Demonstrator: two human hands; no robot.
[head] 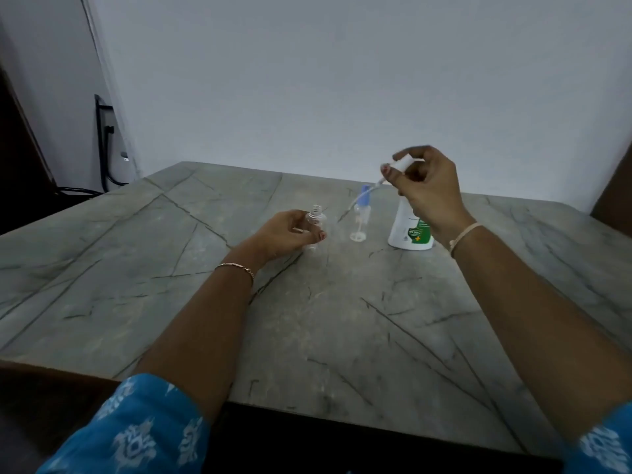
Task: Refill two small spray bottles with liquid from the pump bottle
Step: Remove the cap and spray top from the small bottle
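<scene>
The clear spray bottle (316,223) stands upright on the table (307,319), a little beyond its middle. Its long axis is vertical and its bare threaded neck points to 12 o'clock, with no cap on it. The left hand (285,232) grips it from the 9 o'clock side, fingers and thumb curled round the body.

Just at its 3 o'clock stands the second spray bottle (362,215), also upright and wearing a blue cap (365,196). A white disc (358,237) lies at its foot; I cannot tell whether it belongs to the bottle.

Further toward 3 o'clock is the pump bottle (408,230), white with a green label, upright, its top hidden behind the right hand (431,186). That hand is raised above the table and pinches a white dispenser head (403,164) in curled fingers. The head's thin dip tube (355,205) slants down toward 7 o'clock, crossing in front of the capped bottle.

Each wrist bears 1 band, and the sleeves (136,422) are blue-patterned.
</scene>
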